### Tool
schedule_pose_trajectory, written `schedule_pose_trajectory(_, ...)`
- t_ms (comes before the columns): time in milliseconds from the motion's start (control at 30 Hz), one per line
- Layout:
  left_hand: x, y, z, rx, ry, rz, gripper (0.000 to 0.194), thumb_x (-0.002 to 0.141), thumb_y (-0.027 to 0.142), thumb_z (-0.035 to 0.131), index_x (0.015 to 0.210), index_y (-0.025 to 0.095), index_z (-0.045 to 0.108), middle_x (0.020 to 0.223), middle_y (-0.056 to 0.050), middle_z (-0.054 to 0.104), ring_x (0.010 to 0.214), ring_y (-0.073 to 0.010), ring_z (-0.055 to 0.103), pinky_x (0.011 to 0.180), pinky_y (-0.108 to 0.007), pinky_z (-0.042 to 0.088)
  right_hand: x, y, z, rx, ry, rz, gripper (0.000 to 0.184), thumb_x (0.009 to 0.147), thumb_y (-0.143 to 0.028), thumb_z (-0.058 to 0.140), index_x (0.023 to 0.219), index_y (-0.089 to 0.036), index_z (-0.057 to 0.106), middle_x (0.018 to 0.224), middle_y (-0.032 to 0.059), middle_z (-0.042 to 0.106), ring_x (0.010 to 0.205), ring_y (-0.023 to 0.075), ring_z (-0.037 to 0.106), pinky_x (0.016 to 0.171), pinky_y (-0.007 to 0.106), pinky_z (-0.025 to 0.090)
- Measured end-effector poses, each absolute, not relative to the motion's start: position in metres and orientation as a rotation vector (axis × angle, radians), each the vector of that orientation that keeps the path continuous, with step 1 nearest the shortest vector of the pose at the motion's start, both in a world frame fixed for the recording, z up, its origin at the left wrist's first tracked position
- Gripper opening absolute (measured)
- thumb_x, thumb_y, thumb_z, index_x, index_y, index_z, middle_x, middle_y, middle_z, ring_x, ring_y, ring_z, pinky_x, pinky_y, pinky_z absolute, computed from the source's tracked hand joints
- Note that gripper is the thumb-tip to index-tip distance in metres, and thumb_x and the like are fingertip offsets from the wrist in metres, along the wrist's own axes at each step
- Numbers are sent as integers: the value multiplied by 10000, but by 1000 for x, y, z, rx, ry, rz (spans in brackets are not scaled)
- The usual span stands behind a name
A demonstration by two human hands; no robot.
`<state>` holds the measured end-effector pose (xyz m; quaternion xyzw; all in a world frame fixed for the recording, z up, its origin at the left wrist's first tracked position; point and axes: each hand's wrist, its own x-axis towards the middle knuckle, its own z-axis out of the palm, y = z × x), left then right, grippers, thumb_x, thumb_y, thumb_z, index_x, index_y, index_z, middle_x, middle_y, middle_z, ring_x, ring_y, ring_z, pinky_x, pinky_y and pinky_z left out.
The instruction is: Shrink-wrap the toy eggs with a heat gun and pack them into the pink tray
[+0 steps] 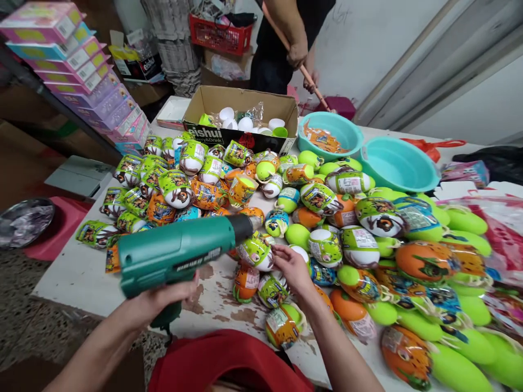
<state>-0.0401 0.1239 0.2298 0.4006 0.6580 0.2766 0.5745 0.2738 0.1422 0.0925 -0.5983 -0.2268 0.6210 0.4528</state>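
Through the head camera I count two bare hands at my side of the one white table. My left hand is closed around the handle of one green heat gun. My right hand pinches, with the fingertips, one green-and-white egg package at its right end. This package is near the front of the pile, and the dark nozzle is just beside its upper left side.

Three more packages lie below it, toward my edge: two with orange and, between them, one green. The whole pile of egg packages spreads left and right; they overlap so much that I cannot give a sure number.

Behind the pile I count one cardboard box with white and lime cups inside, and two turquoise basins, of which the left one holds orange wrappers. Beyond the table stands one co-worker, two hands on one long pole.
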Motion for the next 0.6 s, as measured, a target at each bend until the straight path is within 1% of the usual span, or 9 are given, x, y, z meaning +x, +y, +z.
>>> schedule_pose_trajectory(67,-46,122,219,995,1527,621,184,667,370,725,674,188,707,647,-18,666,642,-201,603,662,-298,508,280,151,94,-1478,-568,1488,407,513,-290,833,873,-181,678,804,31,726,694,195,688,606,311,586)
schedule_pose_trajectory(133,-52,115,212,1016,1505,568,184,688,366,711,666,184,691,637,-10,643,609,-179,573,618,-281,488,285,163,94,-1492,-550,1348,421,524,-304,812,896,-187,656,827,31,722,699,197,685,617,328,585)
schedule_pose_trajectory(200,-51,105,212,997,1407,470,184,691,371,718,701,188,703,676,-19,668,622,-186,584,622,-290,496,287,174,92,-1528,-615,1182,398,559,-312,775,917,-199,643,876,42,721,710,202,684,628,346,584)
schedule_pose_trajectory(267,-41,96,218,975,1311,410,184,682,375,732,731,198,718,713,-28,696,666,-210,614,674,-312,513,284,181,89,-1573,-804,1096,347,596,-310,729,917,-201,656,900,60,722,734,216,682,650,364,582)
schedule_pose_trajectory(367,-24,94,224,991,1341,509,182,706,391,698,688,210,694,667,-20,675,664,-215,612,698,-311,506,278,177,89,-1591,-1070,1212,305,602,-298,696,886,-187,689,862,64,729,747,228,680,662,374,580)
schedule_pose_trajectory(467,-30,98,209,1024,1552,663,228,731,411,657,622,211,645,618,-10,637,644,-209,591,694,-299,482,290,166,92,-1589,-1003,1368,340,592,-316,722,904,-183,693,863,64,734,741,226,685,644,365,583)
schedule_pose_trajectory(533,-46,96,192,1045,1668,687,231,722,404,671,604,210,627,608,-3,630,630,-203,579,687,-298,473,310,164,95,-1617,-901,1250,384,596,-350,735,936,-179,683,911,82,731,757,229,686,657,371,584)
schedule_pose_trajectory(600,-59,90,179,1067,1717,633,213,703,391,686,605,211,629,588,5,623,596,-197,562,650,-300,467,332,170,97,-1704,-890,982,430,622,-378,719,996,-173,673,952,98,722,760,230,681,694,394,579)
